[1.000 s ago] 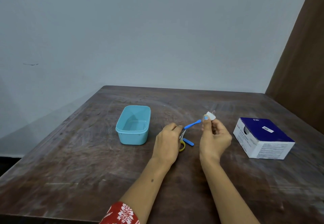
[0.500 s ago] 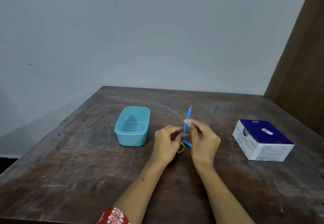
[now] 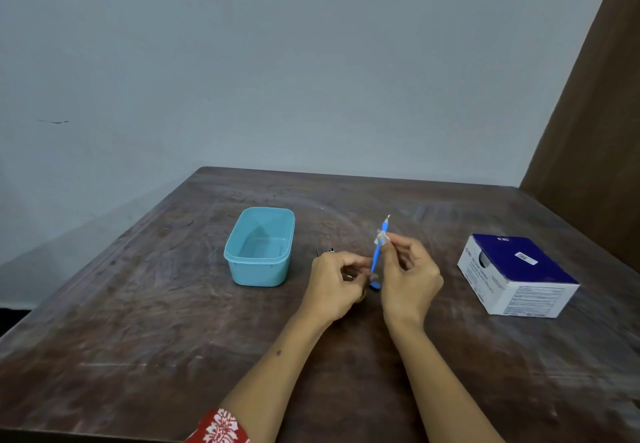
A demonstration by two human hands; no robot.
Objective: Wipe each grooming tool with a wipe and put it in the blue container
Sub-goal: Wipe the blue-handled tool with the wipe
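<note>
Right of the tub (image 3: 259,271), the left hand (image 3: 334,286) pinched the blue tool's (image 3: 376,256) lower end, holding it upright; the right hand (image 3: 410,283) pinched a wipe (image 3: 381,237) around its shaft.

Both forearms enter from the bottom of the frame and converge toward its centre. The left arm rises from the bottom centre, a red and white patterned sleeve (image 3: 221,427) at its lower end, and runs up and right to the left hand (image 3: 334,285). That hand shows its back, fingers curled, thumb and forefinger pinching the lower end of a thin blue tool (image 3: 376,252). The right arm climbs from the lower right, leaning left. The right hand (image 3: 410,285) sits just right of the left, its 2 front fingertips pinching a small white wipe (image 3: 381,236) around the tool's shaft; the other fingers curl loosely.
</note>
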